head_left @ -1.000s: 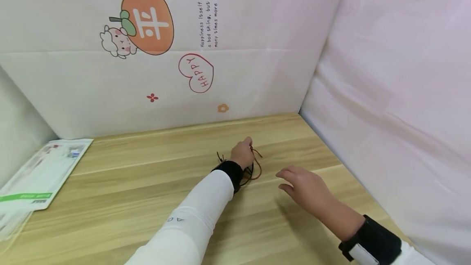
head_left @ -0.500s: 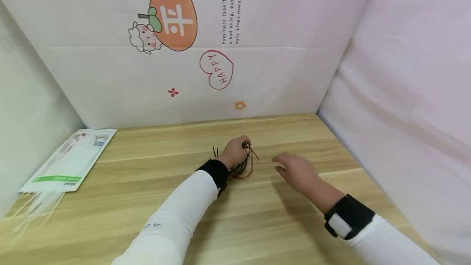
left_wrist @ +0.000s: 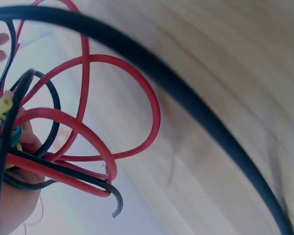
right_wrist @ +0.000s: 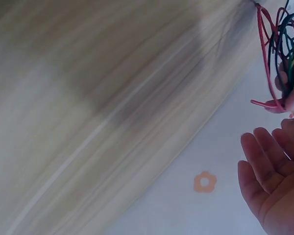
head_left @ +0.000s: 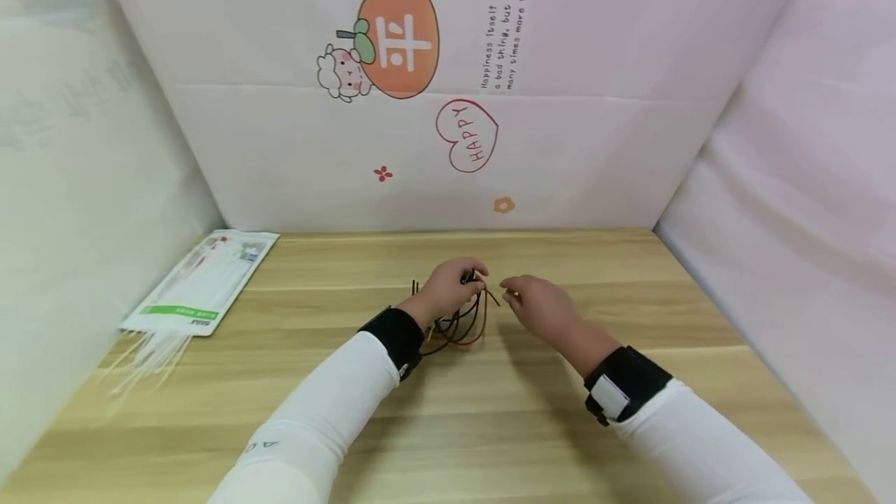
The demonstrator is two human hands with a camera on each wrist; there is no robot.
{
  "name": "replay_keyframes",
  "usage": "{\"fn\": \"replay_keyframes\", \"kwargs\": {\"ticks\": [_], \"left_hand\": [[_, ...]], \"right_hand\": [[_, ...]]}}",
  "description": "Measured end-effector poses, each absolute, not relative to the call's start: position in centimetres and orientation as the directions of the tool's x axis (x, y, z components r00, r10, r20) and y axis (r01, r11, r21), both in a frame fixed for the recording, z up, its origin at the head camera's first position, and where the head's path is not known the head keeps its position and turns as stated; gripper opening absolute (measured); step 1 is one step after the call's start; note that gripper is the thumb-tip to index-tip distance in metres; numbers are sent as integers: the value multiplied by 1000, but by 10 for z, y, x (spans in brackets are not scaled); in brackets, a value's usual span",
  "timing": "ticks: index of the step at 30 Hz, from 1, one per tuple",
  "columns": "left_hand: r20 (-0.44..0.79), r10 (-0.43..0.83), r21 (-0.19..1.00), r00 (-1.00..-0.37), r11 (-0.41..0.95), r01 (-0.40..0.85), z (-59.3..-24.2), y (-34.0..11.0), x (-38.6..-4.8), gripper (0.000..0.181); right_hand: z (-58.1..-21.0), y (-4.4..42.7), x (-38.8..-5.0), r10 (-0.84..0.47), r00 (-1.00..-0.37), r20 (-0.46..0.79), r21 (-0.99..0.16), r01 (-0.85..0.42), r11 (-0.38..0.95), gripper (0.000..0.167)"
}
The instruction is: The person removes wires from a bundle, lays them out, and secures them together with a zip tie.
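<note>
Because wires [left_wrist: 81, 128] loop every way, my left hand [head_left: 448, 286] curls round them, maybe so none slip. Loops dangle low over table [head_left: 525, 418]; can't tell if touching. Right hand [head_left: 544, 308] just beside, fingers loose, holding nothing, likely near for easy reach.

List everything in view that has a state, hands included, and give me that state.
Left hand: gripping the wires.
Wires: bunched in loose loops, some ends free.
Right hand: holding nothing, fingers relaxed.
Packet: lying on the table.
Pale strips: fanned out past the packet's near edge.
Black wristbands: wrapped round both wrists.
</note>
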State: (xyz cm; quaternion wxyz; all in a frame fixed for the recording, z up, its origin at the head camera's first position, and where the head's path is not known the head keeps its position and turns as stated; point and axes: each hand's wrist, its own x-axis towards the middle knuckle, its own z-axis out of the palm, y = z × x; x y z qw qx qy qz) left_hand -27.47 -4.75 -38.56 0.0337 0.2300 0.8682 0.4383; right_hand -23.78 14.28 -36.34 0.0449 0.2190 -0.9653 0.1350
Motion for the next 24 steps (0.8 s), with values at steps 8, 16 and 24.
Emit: {"fn": "replay_keyframes", "kwargs": {"ticks": [8, 16, 24], "left_hand": [[175, 412, 798, -894, 473, 374, -379, -70, -265, 5], [182, 376, 825, -908, 444, 349, -377, -92, -257, 21], [73, 392, 819, -917, 500, 279, -372, -98, -252, 32]], "right_hand": [[-370, 120, -250, -438, -896, 77, -424, -427, 799, 32], [-372, 98, -251, -498, -855, 142, -525, -492, 695, 23], [-372, 97, -252, -534, -805, 259, -345, -594, 727, 14]]}}
